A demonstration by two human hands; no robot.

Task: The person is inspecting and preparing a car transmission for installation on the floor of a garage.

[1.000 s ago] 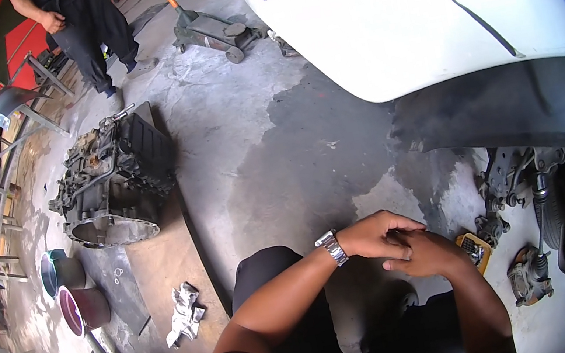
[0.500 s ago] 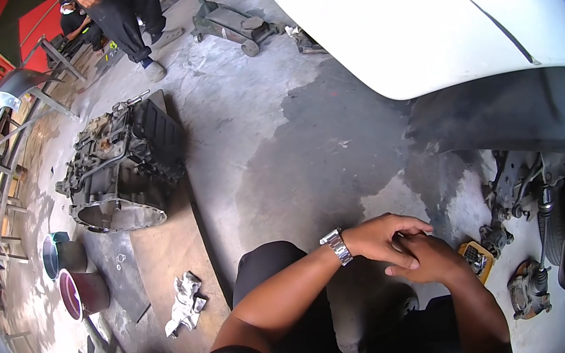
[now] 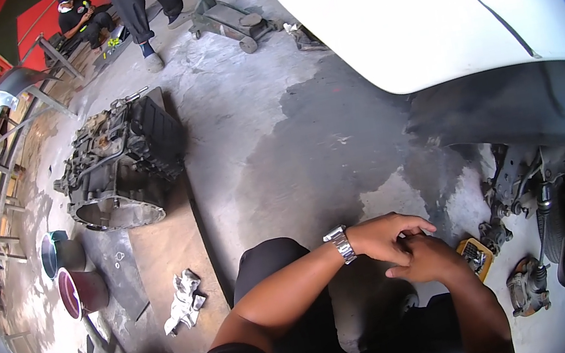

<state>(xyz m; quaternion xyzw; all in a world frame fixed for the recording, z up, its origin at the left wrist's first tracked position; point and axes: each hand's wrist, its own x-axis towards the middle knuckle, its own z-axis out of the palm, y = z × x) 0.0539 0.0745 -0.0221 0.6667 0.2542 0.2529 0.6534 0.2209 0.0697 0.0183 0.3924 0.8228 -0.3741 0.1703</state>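
Crouching black-clad co-worker: pale marking on shirt, too small to read. Left hand, silver metal-link watch at wrist, laid across right hand; the two together, just left of the open yellow rectangular box. Dark-grey metal gearbox: well left of that box.

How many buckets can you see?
2. A maroon bucket is left of the crumpled cloth, and a dark bucket is just beyond it, farther from the camera. More could be hidden behind things.

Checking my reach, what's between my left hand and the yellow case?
Head view: your right hand lies between your left hand and the yellow case.
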